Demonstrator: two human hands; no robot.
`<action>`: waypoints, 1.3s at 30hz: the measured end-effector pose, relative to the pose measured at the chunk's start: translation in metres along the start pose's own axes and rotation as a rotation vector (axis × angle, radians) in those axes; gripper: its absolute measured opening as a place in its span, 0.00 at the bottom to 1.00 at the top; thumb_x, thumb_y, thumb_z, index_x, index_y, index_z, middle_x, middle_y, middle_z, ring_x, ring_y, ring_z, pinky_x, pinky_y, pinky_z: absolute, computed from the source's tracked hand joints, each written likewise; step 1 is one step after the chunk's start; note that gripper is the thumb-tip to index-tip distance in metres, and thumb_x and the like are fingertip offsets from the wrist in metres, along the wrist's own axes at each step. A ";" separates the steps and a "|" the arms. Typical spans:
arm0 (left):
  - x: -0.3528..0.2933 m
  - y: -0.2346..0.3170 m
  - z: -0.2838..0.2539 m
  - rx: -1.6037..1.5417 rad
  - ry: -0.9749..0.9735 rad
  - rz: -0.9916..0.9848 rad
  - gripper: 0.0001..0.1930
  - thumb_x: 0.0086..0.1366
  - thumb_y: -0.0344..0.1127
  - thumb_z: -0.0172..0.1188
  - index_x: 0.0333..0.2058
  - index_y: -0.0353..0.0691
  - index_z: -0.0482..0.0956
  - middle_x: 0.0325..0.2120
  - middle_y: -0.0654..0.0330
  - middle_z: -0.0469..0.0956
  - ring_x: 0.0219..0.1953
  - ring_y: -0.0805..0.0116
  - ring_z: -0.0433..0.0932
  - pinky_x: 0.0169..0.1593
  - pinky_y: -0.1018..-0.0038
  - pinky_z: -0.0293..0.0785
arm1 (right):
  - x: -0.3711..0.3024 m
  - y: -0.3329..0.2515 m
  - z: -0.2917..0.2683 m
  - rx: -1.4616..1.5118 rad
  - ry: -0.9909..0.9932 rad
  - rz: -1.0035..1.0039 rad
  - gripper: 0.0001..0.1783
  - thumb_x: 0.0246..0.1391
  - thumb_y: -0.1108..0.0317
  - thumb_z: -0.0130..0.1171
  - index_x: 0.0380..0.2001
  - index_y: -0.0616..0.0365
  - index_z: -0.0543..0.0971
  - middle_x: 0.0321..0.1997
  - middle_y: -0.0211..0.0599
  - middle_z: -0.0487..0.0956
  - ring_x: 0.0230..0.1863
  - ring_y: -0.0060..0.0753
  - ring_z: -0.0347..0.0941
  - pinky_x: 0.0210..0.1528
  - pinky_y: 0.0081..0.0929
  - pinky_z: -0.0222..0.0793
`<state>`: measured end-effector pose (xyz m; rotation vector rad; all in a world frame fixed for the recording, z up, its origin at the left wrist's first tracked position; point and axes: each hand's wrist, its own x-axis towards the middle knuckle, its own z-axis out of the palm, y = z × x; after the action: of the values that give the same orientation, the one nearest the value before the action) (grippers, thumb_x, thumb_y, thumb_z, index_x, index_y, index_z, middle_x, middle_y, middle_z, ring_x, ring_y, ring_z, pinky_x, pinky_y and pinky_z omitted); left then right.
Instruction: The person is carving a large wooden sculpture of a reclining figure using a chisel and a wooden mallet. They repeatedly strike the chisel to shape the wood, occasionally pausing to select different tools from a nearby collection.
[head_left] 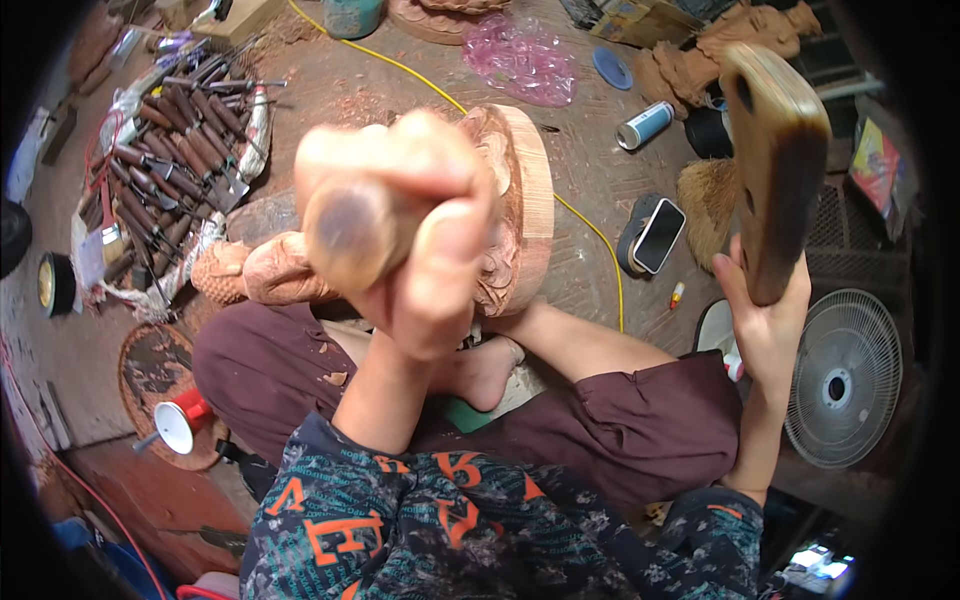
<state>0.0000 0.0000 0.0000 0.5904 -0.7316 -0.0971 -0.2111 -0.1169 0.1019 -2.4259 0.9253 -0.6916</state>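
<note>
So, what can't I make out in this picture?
All in the head view:
Left hand: fine detail, blurred.
Tool: its far end, hidden behind that hand.
Carving: its left part, also behind that hand.
Right hand: some fingers, behind the wooden block.
Black object: cut off by the left edge.

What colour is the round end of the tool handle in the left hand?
The handle end is tan with a dark patch; see the head view.

The long block (780, 150) looks smooth, glossy wood, the carved disc (532, 200) matt wood
</note>
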 end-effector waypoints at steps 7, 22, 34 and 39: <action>-0.008 -0.019 0.007 -0.098 0.030 -0.009 0.23 0.69 0.56 0.48 0.39 0.38 0.66 0.15 0.61 0.62 0.15 0.73 0.59 0.16 0.80 0.56 | 0.005 -0.005 -0.004 0.005 -0.195 -0.228 0.30 0.49 0.83 0.63 0.57 0.65 0.68 0.50 0.37 0.76 0.50 0.25 0.71 0.53 0.21 0.65; 0.001 -0.023 0.017 -0.123 0.034 -0.074 0.22 0.72 0.55 0.42 0.39 0.40 0.69 0.15 0.62 0.60 0.14 0.74 0.57 0.15 0.80 0.55 | 0.008 -0.003 -0.006 0.089 -0.206 -0.212 0.32 0.47 0.85 0.61 0.59 0.65 0.67 0.52 0.39 0.76 0.55 0.26 0.70 0.58 0.24 0.63; 0.010 -0.020 0.021 0.037 0.152 -0.139 0.21 0.72 0.56 0.42 0.35 0.42 0.68 0.13 0.65 0.59 0.13 0.77 0.56 0.15 0.81 0.51 | 0.069 -0.034 0.022 0.272 -0.091 -0.277 0.31 0.48 0.81 0.62 0.58 0.64 0.69 0.50 0.35 0.78 0.53 0.22 0.71 0.56 0.22 0.64; 0.007 -0.029 0.034 -0.085 0.169 -0.244 0.20 0.71 0.56 0.45 0.32 0.46 0.68 0.13 0.68 0.57 0.13 0.79 0.56 0.15 0.82 0.48 | 0.073 -0.032 0.007 0.183 -0.069 -0.253 0.31 0.48 0.81 0.62 0.57 0.64 0.69 0.50 0.35 0.78 0.52 0.23 0.71 0.55 0.22 0.64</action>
<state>-0.0133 -0.0424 0.0084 0.5973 -0.4867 -0.2990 -0.1443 -0.1452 0.1363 -2.4061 0.5083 -0.7398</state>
